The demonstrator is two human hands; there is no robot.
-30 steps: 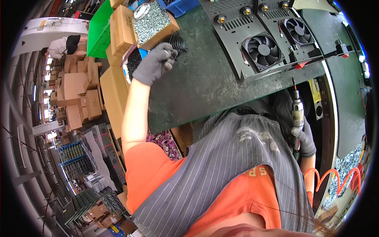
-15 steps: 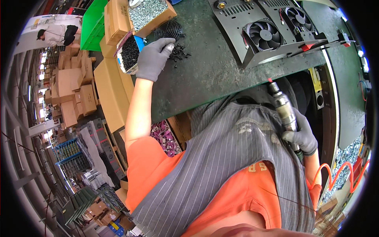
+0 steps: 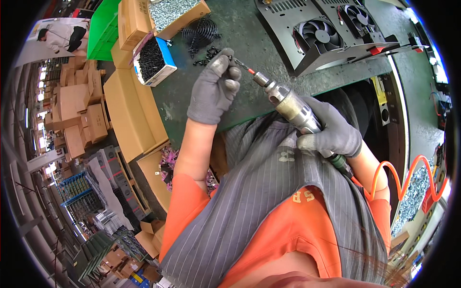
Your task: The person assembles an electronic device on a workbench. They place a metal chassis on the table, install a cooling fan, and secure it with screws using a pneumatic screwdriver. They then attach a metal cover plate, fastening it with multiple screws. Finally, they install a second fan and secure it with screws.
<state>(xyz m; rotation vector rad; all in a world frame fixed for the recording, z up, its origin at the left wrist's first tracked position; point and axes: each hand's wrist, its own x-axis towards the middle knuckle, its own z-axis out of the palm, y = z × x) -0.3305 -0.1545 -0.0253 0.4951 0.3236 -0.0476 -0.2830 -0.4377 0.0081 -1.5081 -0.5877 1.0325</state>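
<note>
So here's where we're at: our right hand [image 3: 331,134], in a grey glove, is wrapped tight around the metal body of the pneumatic screwdriver [image 3: 293,106], which points up toward 10 o'clock with its red-collared bit [image 3: 246,70] at the tip. Our left hand [image 3: 214,89], gloved too, is pinching a small black screw [image 3: 234,59] between thumb and fingertips, right at the end of the bit, touching it as far as we can tell. Both meet over the green worktable [image 3: 249,33], near its front edge. The orange coiled air hose [image 3: 413,177] trails off the tool's tail toward 4 o'clock. Just past our left hand at 12 o'clock there's a scatter of loose black screws [image 3: 205,54] and a black wire fan guard [image 3: 200,32]. At 10 o'clock sits a blue-and-white box of black screws [image 3: 153,61]. Off at 1 o'clock, two black metal panels with fans [image 3: 319,36] lie on the table.
</note>
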